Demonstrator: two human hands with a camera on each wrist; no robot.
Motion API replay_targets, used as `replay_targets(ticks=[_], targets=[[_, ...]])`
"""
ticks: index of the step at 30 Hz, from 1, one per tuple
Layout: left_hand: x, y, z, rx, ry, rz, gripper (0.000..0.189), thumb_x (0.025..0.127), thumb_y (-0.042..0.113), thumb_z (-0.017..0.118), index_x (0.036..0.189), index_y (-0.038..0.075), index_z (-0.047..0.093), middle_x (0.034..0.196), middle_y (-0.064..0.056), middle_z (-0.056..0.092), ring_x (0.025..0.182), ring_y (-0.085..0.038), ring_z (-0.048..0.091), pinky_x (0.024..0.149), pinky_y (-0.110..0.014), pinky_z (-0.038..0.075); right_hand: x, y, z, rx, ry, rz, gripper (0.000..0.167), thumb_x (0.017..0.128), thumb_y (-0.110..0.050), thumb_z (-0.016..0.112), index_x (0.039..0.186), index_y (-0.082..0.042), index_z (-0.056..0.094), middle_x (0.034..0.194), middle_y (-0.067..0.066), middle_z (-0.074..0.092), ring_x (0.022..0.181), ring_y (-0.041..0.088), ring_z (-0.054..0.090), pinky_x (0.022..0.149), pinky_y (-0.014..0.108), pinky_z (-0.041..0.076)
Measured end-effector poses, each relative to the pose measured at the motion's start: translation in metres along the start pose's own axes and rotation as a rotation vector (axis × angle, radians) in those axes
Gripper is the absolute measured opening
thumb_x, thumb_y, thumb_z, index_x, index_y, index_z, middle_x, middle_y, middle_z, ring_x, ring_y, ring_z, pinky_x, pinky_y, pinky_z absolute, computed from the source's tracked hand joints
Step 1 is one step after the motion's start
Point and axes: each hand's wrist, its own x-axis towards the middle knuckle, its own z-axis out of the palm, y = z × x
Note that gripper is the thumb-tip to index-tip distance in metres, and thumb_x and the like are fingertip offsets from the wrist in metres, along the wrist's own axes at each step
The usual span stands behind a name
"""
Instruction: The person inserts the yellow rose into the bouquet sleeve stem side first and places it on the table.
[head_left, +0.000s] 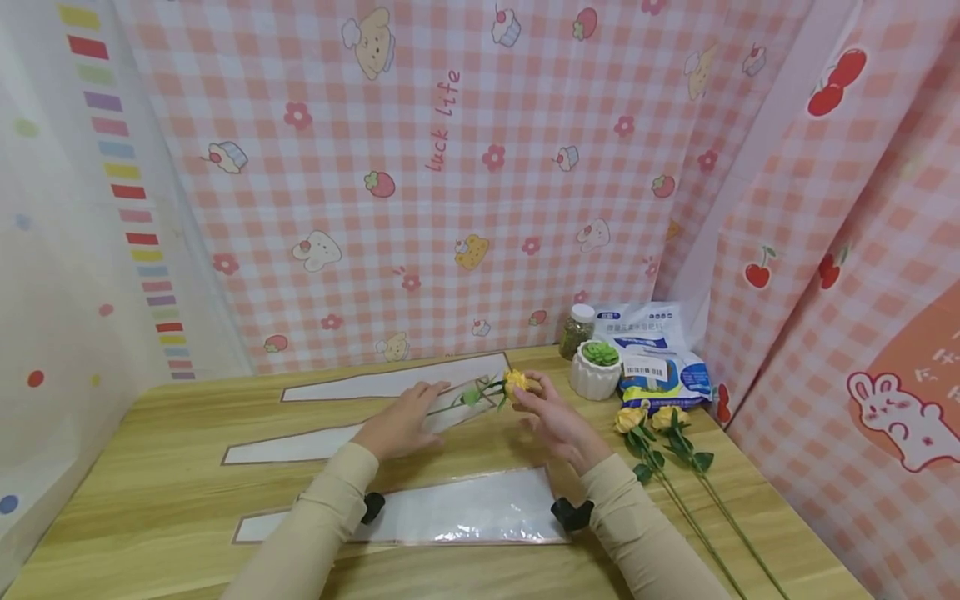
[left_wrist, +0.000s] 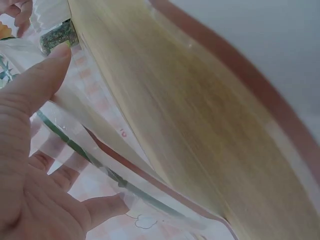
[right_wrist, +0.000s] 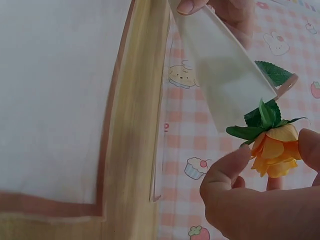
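Yellow flower point(right_wrist: 275, 150), one: blossom just outside the wide mouth of the held sleeve point(right_wrist: 217, 75); layered, ruffled petals, cloth-like in look. Stem point(left_wrist: 75, 145): thin, green, lying along the sleeve, seen through film. Leaf point(right_wrist: 274, 74): green, saw-edged, by the mouth's edge.

Right hand point(head_left: 558, 425): pinches the blossom between thumb and fingers; grip narrow.

Left hand point(head_left: 405, 421): holds the sleeve farther down, thumb on one side, fingers on the other; how firmly cannot be told.

Handling, as judged: stem best kept in line with the sleeve's taper; pinch best taken at the green base, sparing the petals; leaves best laid back along the stem, lest they snag at the mouth; sleeve best steadied without pressing film hard against stem.

Held sleeve, make: tapered; clear film, milky-white sheet, reddish-brown border.

Far sleeve point(head_left: 397, 382) and near sleeve point(head_left: 480, 510): same pattern, flat on the table point(head_left: 165, 429), smooth, pale wood-grain; near one glossy, slightly creased.

Two spare flowers point(head_left: 630, 418): yellow, long slender stems, right side of table.

White pot point(head_left: 596, 382): ribbed, with green plant point(head_left: 600, 352).

Jar point(head_left: 576, 335): see-through, white lid, dark granular filling.

Packets point(head_left: 663, 383): printed, shiny plastic.
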Motion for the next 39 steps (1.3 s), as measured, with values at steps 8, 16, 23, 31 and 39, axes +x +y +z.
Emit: replay_targets(ticks=[8,16,23,31,39], targets=[[0.0,0.001,-0.001,0.011,0.013,0.031,0.087,0.086,0.028,0.084,0.157,0.012,0.035,0.137,-0.014,0.052,0.124,-0.033,0.056,0.104,-0.047,0.05,0.0,-0.004,0.001,-0.196,0.03,-0.079,0.043,0.102,-0.012,0.061,0.141,-0.008,0.044,0.118,0.006,0.04,0.101,0.017,0.045,0.087,0.034,0.041],[0.0,0.003,0.003,0.036,0.009,0.047,0.084,0.087,0.022,0.082,0.157,0.013,0.035,0.133,-0.012,0.054,0.118,-0.028,0.058,0.099,-0.044,0.053,-0.003,-0.006,0.003,-0.377,0.034,-0.164,0.045,0.101,-0.011,0.063,0.143,-0.002,0.051,0.12,0.012,0.047,0.099,0.018,0.05,0.085,0.033,0.045],[-0.001,0.003,0.008,0.064,0.026,0.047,0.086,0.088,0.019,0.08,0.158,0.008,0.03,0.134,-0.014,0.05,0.119,-0.029,0.055,0.098,-0.042,0.054,-0.005,-0.002,0.009,-0.404,0.079,-0.224,0.04,0.098,-0.003,0.064,0.134,0.002,0.048,0.125,0.018,0.053,0.101,0.021,0.056,0.084,0.03,0.05],[-0.001,0.004,0.012,0.097,0.065,0.023,0.098,0.08,0.02,0.087,0.157,0.005,0.028,0.125,-0.013,0.048,0.108,-0.025,0.051,0.09,-0.036,0.055,-0.007,0.0,0.016,-0.46,0.041,-0.239,0.03,0.102,-0.008,0.06,0.13,0.003,0.059,0.131,0.019,0.058,0.11,0.027,0.061,0.098,0.043,0.052],[-0.001,0.006,0.012,0.124,0.094,0.026,0.096,0.079,0.021,0.089,0.155,0.005,0.032,0.119,-0.013,0.048,0.104,-0.024,0.051,0.082,-0.036,0.056,-0.012,0.0,0.021,-0.519,0.032,-0.273,0.031,0.105,-0.013,0.056,0.131,0.002,0.063,0.133,0.02,0.056,0.117,0.037,0.058,0.099,0.055,0.051]])
